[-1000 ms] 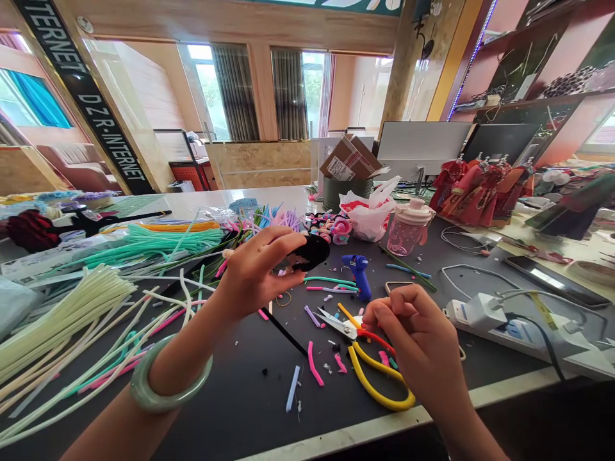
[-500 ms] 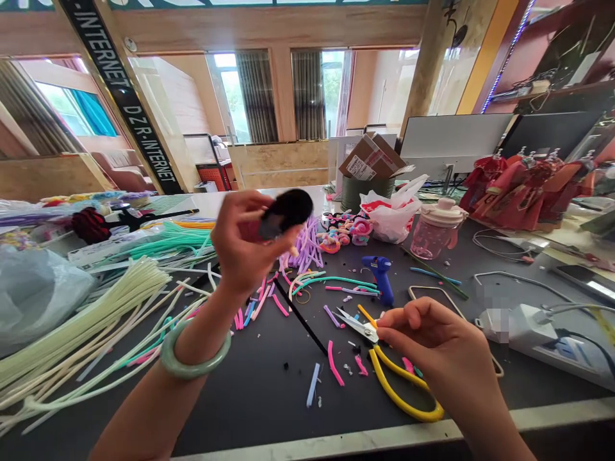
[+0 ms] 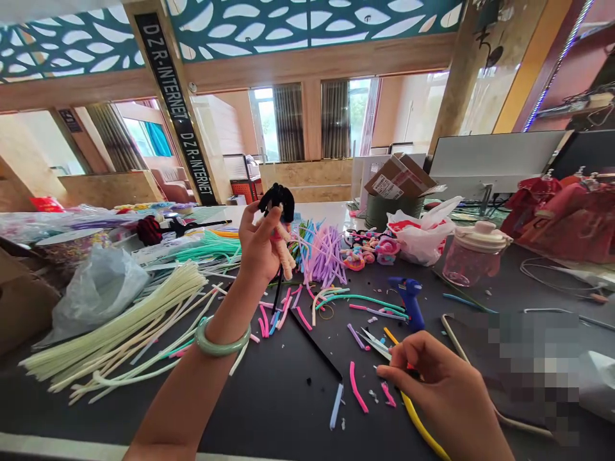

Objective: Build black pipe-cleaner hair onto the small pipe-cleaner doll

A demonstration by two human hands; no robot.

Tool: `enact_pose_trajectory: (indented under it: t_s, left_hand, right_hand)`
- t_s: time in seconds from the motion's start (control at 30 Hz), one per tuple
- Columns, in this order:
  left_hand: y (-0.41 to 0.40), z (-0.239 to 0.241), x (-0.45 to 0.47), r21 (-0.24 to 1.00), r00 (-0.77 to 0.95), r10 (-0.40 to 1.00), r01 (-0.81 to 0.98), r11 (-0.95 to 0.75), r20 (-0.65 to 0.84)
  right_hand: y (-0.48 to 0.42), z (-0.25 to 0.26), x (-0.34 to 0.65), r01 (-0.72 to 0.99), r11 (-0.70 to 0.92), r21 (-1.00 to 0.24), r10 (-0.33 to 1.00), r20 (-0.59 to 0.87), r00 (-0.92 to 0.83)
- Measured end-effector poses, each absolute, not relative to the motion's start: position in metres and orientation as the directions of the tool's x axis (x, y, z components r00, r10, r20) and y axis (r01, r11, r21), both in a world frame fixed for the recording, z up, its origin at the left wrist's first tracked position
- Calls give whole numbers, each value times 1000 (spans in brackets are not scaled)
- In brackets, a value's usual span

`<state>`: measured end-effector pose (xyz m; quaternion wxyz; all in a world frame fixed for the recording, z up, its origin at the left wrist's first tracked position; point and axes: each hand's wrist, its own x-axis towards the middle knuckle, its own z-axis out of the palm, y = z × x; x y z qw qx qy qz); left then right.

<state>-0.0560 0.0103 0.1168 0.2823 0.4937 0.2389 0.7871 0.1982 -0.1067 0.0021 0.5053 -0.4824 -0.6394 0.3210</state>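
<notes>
Pipe-cleaner doll (image 3: pixel 281 230) with fuzzy black hair, gripped upright in the left hand (image 3: pixel 259 246) and held up in the air above the bench (image 3: pixel 288 410), fingers curled around its pinkish body. There's a pale jade bangle (image 3: pixel 223 339) on that wrist too. Right hand (image 3: pixel 444 390) sits low on the right, thumb and fingers pinched close together right by some steel-bladed scissors (image 3: pixel 377 344) with yellow handles, and honestly I can't tell if it's holding anything tiny. Around them are cut pink and blue pipe-cleaner bits (image 3: pixel 355 387), a blue glue gun (image 3: pixel 408 301) just past the blades, a lilac pipe-cleaner bunch (image 3: pixel 324 256) behind the doll, and a big pale green bundle (image 3: pixel 120 326) off left.
</notes>
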Motion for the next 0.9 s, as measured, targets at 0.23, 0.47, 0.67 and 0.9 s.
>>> enact_pose_trajectory:
  t_s: [0.23,0.47,0.67,0.9]
  left_hand:
    - [11,105,-45,747,-141,767,-175,-642,626]
    - [-2,99,-23,810,84,825,-268,-521,558]
    - [-15,94,-11,845,181,846,-312,-435,502]
    - [-25,89,3,906,448,798,-325,-273,402]
  right_hand:
    - [-109,-1,186,382,343,-858,926,378,17]
    - [-94,-9,183,497,413,-763,906,399,-140]
    - [-83,-13,184,631,538,-559,823,511,-249]
    - [-99,57,195,639,662,-391,530,847,-31]
